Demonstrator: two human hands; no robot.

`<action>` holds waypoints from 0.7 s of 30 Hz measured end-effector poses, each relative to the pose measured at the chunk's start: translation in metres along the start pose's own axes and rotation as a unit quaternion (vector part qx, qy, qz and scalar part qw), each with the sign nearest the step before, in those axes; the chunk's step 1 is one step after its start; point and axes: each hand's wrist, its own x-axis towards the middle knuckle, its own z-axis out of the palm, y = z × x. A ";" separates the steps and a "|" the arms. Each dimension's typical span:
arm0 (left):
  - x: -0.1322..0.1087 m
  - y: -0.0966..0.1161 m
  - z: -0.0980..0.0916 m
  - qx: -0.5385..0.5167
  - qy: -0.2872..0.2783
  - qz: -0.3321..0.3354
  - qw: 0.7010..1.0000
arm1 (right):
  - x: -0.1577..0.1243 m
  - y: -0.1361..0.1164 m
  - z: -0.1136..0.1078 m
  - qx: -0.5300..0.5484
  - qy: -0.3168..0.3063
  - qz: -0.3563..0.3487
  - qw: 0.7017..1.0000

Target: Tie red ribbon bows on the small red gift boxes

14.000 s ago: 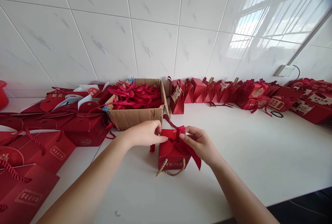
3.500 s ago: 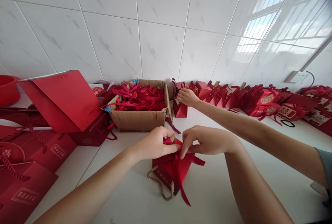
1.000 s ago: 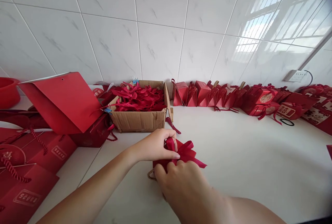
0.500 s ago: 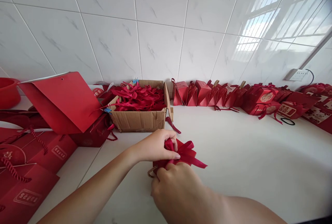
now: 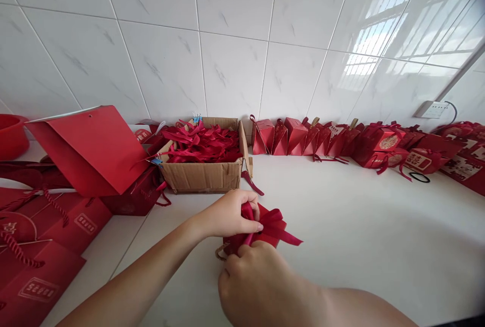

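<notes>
White wall tiles rise behind the pale counter (image 5: 359, 231) I am watching from afar. Near its front edge, my left hand (image 5: 227, 214) has its grip clamped on a loop of the ribbon bow (image 5: 276, 222), thumb and forefinger pinched together. The bow sits on top of a small red gift box (image 5: 232, 244), which rests on the counter just below that hand. My right hand (image 5: 257, 281) lies against the near side of the box, its back to the camera. Its fingers curl out of view, so I cannot tell whether that grip is closed on anything.

Behind the hands stands a cardboard carton (image 5: 204, 176) heaped with red ribbons (image 5: 204, 142). To its right, a row of red boxes (image 5: 303, 137) lines the wall. Flat red bags (image 5: 56, 226) lie stacked on the left.
</notes>
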 end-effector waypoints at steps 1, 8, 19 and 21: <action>0.000 0.000 0.000 0.007 0.003 0.002 1.000 | 0.000 -0.001 0.000 0.007 -0.007 -0.002 1.000; 0.000 0.001 0.000 -0.008 -0.008 -0.005 1.000 | -0.030 0.031 -0.025 0.076 0.012 0.035 0.996; -0.001 0.001 -0.003 0.014 -0.024 0.007 1.000 | -0.049 0.129 -0.023 0.235 -0.026 0.234 0.943; 0.000 0.001 -0.002 0.017 -0.016 0.009 1.000 | -0.043 0.131 -0.022 0.244 -0.052 0.207 0.946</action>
